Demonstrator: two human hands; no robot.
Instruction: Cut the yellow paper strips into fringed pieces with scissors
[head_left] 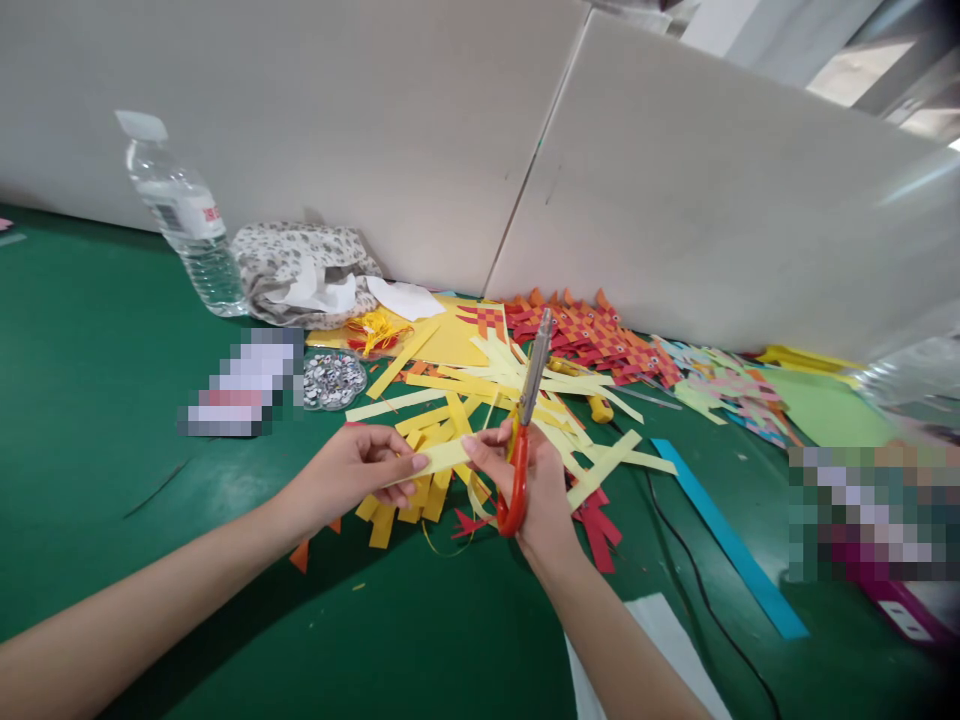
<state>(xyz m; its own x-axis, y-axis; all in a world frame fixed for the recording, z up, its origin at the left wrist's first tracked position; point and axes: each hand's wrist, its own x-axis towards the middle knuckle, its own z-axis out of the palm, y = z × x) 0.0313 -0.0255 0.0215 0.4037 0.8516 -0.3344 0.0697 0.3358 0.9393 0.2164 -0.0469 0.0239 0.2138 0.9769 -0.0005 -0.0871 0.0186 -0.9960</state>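
Observation:
Between my two hands stretches a pale yellow paper strip [446, 456]. My left hand [367, 465] is closed, pinching the strip's left end between thumb and fingers. With thumb and fingertips, my right hand [544, 490] grips the other end. The same hand also carries a pair of scissors [513, 500] with red and yellow handles, the blades pointing up and away from me; their loops partly cover the palm. Under and behind the hands lies a loose pile of yellow paper strips [431, 490], with red paper pieces [598, 535] by my right wrist.
Woven red-and-orange paper shapes [577, 335] lie against the grey partition [375, 130]. A water bottle [184, 225], a patterned cloth bag [300, 245] and a dish of googly eyes [334, 380] stand left. At right are a yellow glue gun [600, 408], its black cable and a blue strip [731, 540].

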